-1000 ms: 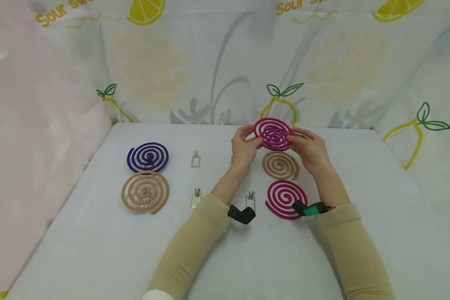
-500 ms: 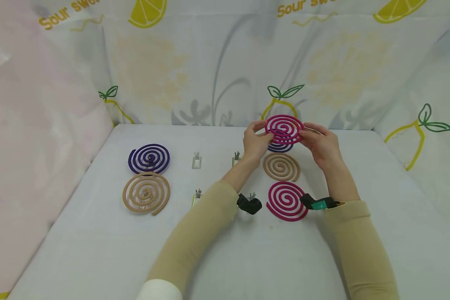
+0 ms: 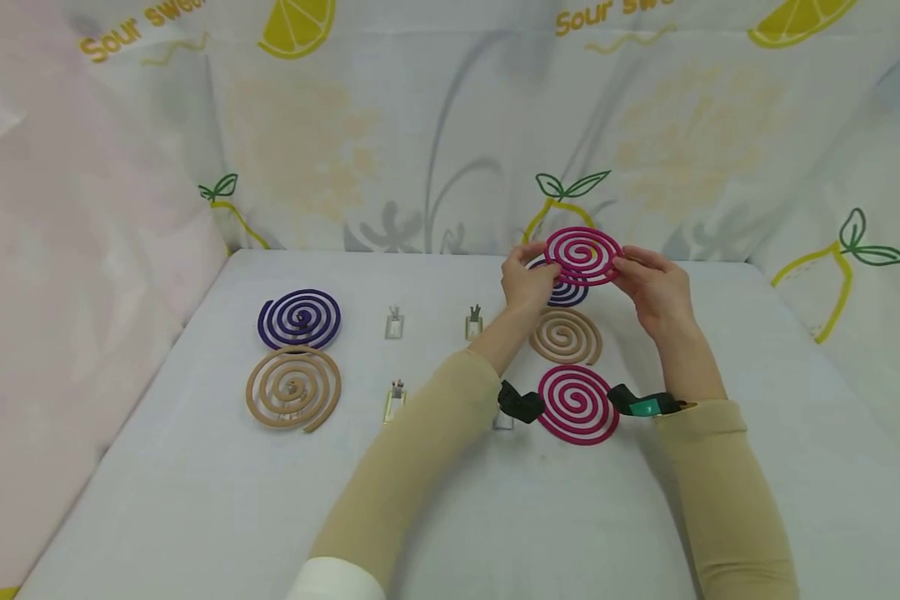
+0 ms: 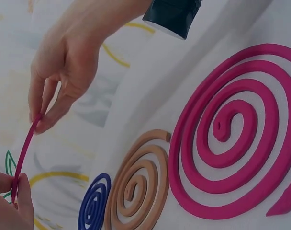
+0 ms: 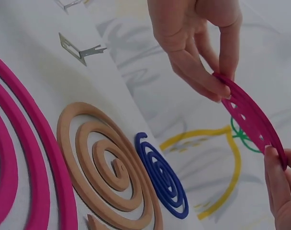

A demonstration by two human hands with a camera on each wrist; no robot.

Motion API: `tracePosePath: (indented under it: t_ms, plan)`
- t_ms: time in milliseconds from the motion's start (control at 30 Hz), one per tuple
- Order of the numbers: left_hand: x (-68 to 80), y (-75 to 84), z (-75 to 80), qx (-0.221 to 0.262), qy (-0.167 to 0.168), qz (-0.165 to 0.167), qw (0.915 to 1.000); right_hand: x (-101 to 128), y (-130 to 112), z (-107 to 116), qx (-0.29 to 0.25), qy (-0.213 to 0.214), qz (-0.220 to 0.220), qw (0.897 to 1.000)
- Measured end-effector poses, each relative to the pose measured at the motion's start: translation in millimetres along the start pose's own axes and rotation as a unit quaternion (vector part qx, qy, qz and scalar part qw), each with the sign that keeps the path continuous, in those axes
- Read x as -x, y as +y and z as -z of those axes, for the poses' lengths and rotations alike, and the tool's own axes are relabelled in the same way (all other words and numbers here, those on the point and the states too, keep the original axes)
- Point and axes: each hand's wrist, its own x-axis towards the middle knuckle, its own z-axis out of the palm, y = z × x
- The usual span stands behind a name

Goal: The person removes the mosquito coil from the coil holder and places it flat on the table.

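A pink mosquito coil point(image 3: 582, 252) is held up over the far right part of the table, pinched at its two side edges. My left hand point(image 3: 527, 282) grips the left edge with thumb and fingers; my right hand point(image 3: 658, 293) pinches the right edge. Both wrist views show this coil nearly edge-on between the fingertips. Below it, partly covered by the left hand and the held coil, lies a purple mosquito coil point(image 3: 572, 295). A tan coil point(image 3: 562, 336) comes nearer to me, then another pink coil point(image 3: 576, 400), forming a column.
On the left, a purple coil point(image 3: 301, 317) and a tan coil point(image 3: 292, 387) have metal stands showing through beneath them. Several small metal coil stands point(image 3: 394, 323) stand mid-table, one partly behind the left wrist's camera point(image 3: 521, 403). A lemon-print cloth point(image 3: 390, 125) hangs behind the table.
Both hands have carried the pink coil to the right and slightly upward. The purple coil beneath and a back stand, earlier mostly covered, now show more; a front stand is now more hidden.
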Motion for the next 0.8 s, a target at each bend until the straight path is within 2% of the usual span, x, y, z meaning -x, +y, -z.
tracePosePath:
  t_ms: [200, 333, 567, 733, 800]
  plan:
    - [2.7, -4.0, -12.4, 0.027, 0.008, 0.018, 0.9994, -1.0, -2.9, 10.6, -0.026, -0.002, -0.004, 1.0]
    - [4.9, -4.0, -19.4, 0.038, -0.005, 0.03, 0.9988, 0.5, -8.8, 19.4, -0.037, -0.007, -0.013, 0.999]
    - [6.3, -3.4, -25.9, 0.036, -0.03, 0.038, 0.9982, 1.2, -15.2, 30.4, -0.094, -0.03, -0.033, 0.995]
    - [5.1, 0.5, -25.5, 0.048, -0.055, 0.055, 0.9958, 0.5, -19.6, 33.2, -0.09, -0.021, -0.035, 0.995]
    - [3.9, 2.1, -25.8, 0.05, -0.069, 0.057, 0.9947, 0.5, -21.1, 34.7, -0.069, -0.012, -0.029, 0.997]
